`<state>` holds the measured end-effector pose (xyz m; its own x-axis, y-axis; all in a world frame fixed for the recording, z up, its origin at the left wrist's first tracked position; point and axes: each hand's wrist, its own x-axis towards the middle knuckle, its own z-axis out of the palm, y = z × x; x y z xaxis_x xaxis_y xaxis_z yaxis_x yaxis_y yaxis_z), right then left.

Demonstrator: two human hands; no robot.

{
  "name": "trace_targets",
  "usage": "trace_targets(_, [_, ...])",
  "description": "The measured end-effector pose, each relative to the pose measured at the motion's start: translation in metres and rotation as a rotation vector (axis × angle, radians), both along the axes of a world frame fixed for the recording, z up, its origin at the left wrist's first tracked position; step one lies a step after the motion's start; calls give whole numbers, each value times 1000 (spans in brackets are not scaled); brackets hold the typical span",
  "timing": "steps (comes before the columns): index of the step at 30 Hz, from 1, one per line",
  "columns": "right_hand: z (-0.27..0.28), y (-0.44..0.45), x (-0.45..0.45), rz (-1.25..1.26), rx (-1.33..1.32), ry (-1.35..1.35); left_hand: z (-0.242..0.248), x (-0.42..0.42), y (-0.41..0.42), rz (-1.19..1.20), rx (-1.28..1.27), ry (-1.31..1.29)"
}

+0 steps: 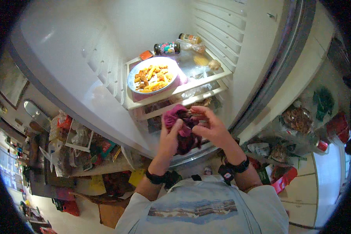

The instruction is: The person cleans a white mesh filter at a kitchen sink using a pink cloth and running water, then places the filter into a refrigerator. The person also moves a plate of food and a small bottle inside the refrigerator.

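My left hand grips a bunched purple-and-maroon cloth, its thumb pressed on the fabric. My right hand is at the cloth's right side, with thumb and fingers curled around an edge of it. Both hands are in front of an opened refrigerator, below its lower shelves. On the glass shelf stands a plate of cooked food pieces. Behind the plate lie a dark-lidded jar and a small red packet. Whether the cloth wraps anything is hidden.
Another jar, a clear plastic bag and a round, pale brown item lie at the shelf's back right. Fridge walls curve up on both sides. Cluttered surfaces with plastic bags at left and bagged food at right flank the fridge.
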<state>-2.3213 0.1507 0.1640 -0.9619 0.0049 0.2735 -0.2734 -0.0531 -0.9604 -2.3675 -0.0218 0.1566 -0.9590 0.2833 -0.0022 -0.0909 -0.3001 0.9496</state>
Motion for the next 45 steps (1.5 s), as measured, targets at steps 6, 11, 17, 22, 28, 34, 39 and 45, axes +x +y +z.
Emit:
trace_targets(6, [23,27,-29,21,768,454,-3,-7,13,-130,343,-165])
trace_targets(11, [77,37,-96,-38,236,-156,-6,-9,-20,-127,485,-318])
trace_targets(17, [81,29,-189,5,190,-474,6,2,-36,-80,415,-325])
trace_targets(22, [70,14,-216,22,293,-473,8,10,-62,-230,538,-313])
trace_targets(28, [46,-4,-221,-109,159,-394,11,28,-97,-226,280,-294])
trace_targets(34, [58,44,-175,-111,197,-237,-2,44,-136,-373,89,-248])
trace_targets(39, [89,80,-100,-166,419,-188,-14,73,-148,-459,183,-237])
trace_targets(45, [76,67,-12,-85,267,-287,-8,113,-151,-412,-28,-226])
